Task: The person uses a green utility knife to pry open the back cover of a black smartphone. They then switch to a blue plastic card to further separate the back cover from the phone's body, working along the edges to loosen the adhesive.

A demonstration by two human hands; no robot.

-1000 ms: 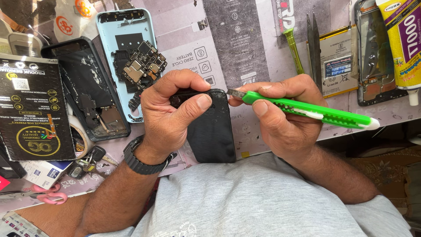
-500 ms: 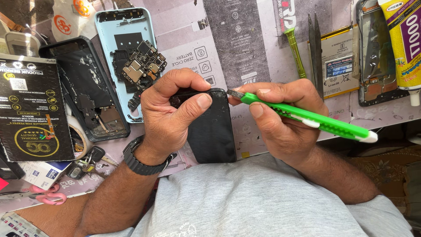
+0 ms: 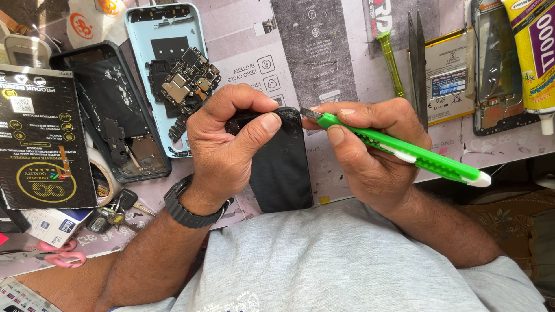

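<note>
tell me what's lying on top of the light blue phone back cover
A loose circuit board and dark stuck-on patches lie on the light blue back cover; its lower end is hidden behind the left hand.

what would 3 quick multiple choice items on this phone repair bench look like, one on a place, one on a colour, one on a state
1. Where is the knife's blade tip?
A. at the black phone's top corner
B. on the scissors
C. inside the blue back cover

2. What colour is the knife's handle?
A. red
B. green
C. yellow

3. How is the black phone held?
A. lying free on the bench
B. gripped in the left hand
C. hanging from a wire

Answers:
1. A, the right hand sets the knife with its blade at the upper right corner of the black phone.
2. B, the handle is bright green with a white end.
3. B, the left hand wraps its fingers and thumb over the phone's top.
</note>
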